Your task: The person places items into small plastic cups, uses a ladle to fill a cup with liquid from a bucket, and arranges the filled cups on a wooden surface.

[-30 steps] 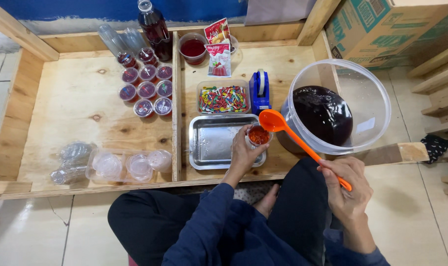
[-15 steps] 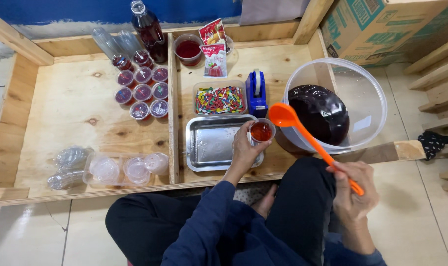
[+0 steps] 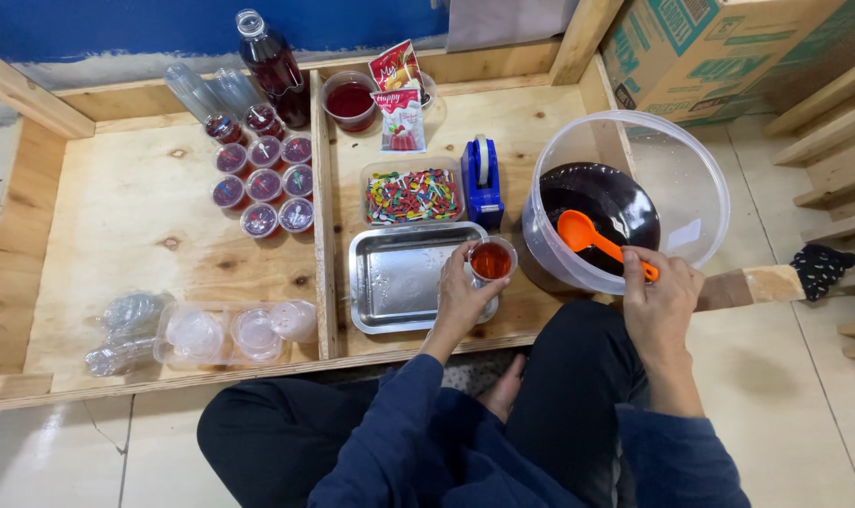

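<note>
My left hand (image 3: 461, 301) grips a small clear plastic cup (image 3: 491, 261) filled with red liquid, held over the right end of a steel tray (image 3: 399, 277). My right hand (image 3: 661, 303) holds the handle of an orange ladle (image 3: 592, 238). The ladle's bowl hangs over the dark red liquid inside a large clear plastic tub (image 3: 700, 202) to the right of the tray.
Several lidded cups of red liquid (image 3: 261, 179) stand at the back left beside a dark bottle (image 3: 274, 66). A box of coloured sprinkles (image 3: 411, 193), a blue tape dispenser (image 3: 482, 181), sachets (image 3: 397, 92), a red-filled cup (image 3: 350, 99) and empty cups in bags (image 3: 201, 331) lie around. A cardboard box (image 3: 719, 42) stands at the right.
The orange ladle has swung from over the small cup back to the right into the big tub. The cup in my left hand now shows red liquid.
</note>
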